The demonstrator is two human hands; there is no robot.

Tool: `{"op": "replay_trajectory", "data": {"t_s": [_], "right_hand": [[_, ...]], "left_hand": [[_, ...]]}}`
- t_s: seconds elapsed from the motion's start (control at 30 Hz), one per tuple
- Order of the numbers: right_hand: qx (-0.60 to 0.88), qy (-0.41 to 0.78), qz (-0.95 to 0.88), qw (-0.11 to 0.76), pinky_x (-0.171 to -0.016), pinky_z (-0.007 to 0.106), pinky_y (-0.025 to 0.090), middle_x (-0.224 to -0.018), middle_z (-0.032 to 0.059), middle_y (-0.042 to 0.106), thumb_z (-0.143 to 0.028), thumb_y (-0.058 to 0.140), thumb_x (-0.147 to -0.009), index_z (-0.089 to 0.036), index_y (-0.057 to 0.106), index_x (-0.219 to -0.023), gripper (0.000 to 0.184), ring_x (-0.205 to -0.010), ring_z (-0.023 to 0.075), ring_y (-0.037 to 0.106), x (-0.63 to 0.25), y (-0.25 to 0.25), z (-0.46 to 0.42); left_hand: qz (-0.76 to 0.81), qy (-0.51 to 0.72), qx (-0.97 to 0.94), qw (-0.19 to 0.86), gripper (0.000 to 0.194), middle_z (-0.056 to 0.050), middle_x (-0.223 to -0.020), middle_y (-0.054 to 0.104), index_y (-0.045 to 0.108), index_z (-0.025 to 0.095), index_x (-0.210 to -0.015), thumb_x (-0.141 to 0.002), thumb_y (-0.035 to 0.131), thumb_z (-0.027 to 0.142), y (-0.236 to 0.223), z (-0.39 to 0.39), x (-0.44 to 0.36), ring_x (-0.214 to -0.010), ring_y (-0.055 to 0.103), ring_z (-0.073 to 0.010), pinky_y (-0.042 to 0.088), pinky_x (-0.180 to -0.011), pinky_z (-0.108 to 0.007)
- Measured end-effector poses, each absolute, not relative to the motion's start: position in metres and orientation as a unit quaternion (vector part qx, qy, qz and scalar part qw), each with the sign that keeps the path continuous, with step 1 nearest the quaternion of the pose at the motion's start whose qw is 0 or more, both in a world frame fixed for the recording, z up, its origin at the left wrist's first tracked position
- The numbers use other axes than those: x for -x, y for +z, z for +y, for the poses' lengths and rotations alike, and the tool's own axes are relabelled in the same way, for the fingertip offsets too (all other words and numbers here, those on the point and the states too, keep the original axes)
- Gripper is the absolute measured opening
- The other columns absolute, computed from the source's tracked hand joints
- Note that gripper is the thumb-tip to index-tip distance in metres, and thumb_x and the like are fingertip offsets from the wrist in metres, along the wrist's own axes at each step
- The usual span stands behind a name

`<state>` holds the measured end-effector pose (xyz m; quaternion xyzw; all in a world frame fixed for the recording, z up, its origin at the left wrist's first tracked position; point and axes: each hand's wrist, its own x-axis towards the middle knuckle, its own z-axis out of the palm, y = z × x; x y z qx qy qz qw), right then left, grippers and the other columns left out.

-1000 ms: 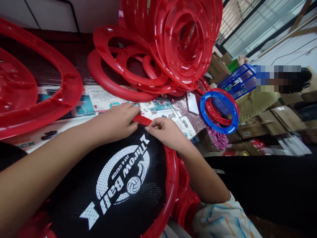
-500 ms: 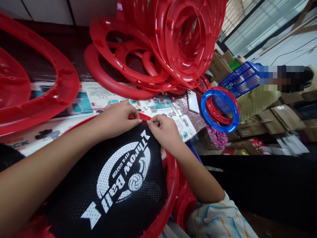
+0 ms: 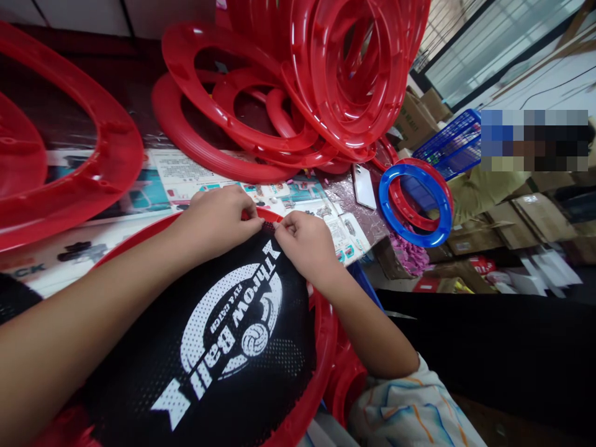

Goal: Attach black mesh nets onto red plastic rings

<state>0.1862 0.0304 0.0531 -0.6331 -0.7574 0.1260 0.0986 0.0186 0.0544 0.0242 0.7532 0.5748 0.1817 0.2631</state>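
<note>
Pinching the far edge of the printed black mesh (image 3: 233, 335) in left grip (image 3: 226, 217) and right grip (image 3: 305, 248), close together. Lies across the red ring (image 3: 326, 338), extending from there toward the camera.

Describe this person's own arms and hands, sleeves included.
The left hand and right hand are gloveless, with no watch or bracelet showing. The right sleeve is white with wavy blue and orange lines, ending near the elbow; no left sleeve shows.

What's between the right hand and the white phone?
Head view: from the right hand, a printed sheet, then a narrow strip of maroon tabletop up to the phone. I can't make out any separate object standing between them.
</note>
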Motion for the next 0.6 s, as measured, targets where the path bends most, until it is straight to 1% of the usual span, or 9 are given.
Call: {"op": "replay_trajectory", "data": {"t_s": [0.17, 0.33, 0.47, 0.6], "right_hand": [[0.628, 0.130, -0.762, 0.089, -0.061, 0.027, 0.034, -0.069, 0.0029, 0.064, -0.025, 0.059, -0.089, -0.016, 0.066, -0.074, 0.019, -0.066, 0.0153, 0.054, -0.187, 0.055, 0.031], [0.619, 0.168, -0.762, 0.085, -0.060, 0.025, 0.034, -0.067, 0.0012, 0.063, -0.022, 0.061, -0.087, -0.016, 0.068, -0.074, 0.016, -0.063, 0.0135, 0.053, -0.191, 0.059, 0.031], [0.622, 0.233, -0.739, 0.117, -0.061, 0.024, 0.035, -0.066, 0.0003, 0.063, -0.022, 0.062, -0.086, -0.015, 0.068, -0.073, 0.015, -0.063, 0.0120, 0.053, -0.197, 0.061, 0.035], [0.614, 0.319, -0.709, 0.136, -0.060, 0.024, 0.034, -0.063, -0.0012, 0.060, -0.024, 0.065, -0.084, -0.015, 0.066, -0.067, 0.020, -0.061, 0.0109, 0.051, -0.206, 0.059, 0.044]], "left_hand": [[0.600, 0.170, -0.727, 0.289, 0.021, -0.006, -0.084, 0.062, 0.060, 0.023, -0.064, -0.070, 0.048, 0.039, 0.028, 0.053, -0.021, -0.081, 0.057, -0.0258, 0.038, -0.068, -0.038], [0.606, 0.176, -0.721, 0.285, 0.024, -0.006, -0.090, 0.062, 0.061, 0.023, -0.067, -0.071, 0.047, 0.042, 0.026, 0.051, -0.022, -0.085, 0.058, -0.0267, 0.039, -0.076, -0.041], [0.599, 0.178, -0.729, 0.279, 0.027, -0.006, -0.088, 0.061, 0.061, 0.024, -0.068, -0.072, 0.044, 0.043, 0.024, 0.050, -0.020, -0.086, 0.058, -0.0277, 0.040, -0.076, -0.042], [0.587, 0.169, -0.745, 0.266, 0.029, -0.007, -0.090, 0.061, 0.061, 0.023, -0.070, -0.075, 0.042, 0.045, 0.022, 0.051, -0.018, -0.087, 0.058, -0.0287, 0.040, -0.077, -0.043]]}}
